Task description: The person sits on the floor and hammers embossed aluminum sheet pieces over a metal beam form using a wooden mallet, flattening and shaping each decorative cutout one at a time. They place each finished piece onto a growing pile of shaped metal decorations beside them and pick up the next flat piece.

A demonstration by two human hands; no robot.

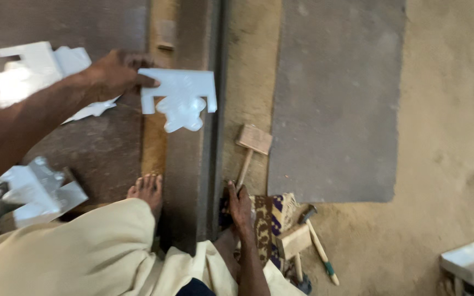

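Observation:
My left hand (115,74) reaches forward and grips the edge of a flat white cut-out shape (179,97), held above a long dark wooden beam (185,164). Low in the view, my right hand (239,204) rests on the handle end of a wooden mallet (252,143) lying on the sandy ground; its fingers lie over the handle. More white cut-out pieces (31,71) lie on the dark board (100,142) to the left. My bare foot (147,189) rests beside the beam.
A large grey slab (336,98) lies on the sand to the right. A second mallet (293,241) and a hammer with a pale handle (319,246) sit near a patterned cloth (270,216). Shiny white pieces (34,192) lie at lower left, a metal object (473,263) at lower right.

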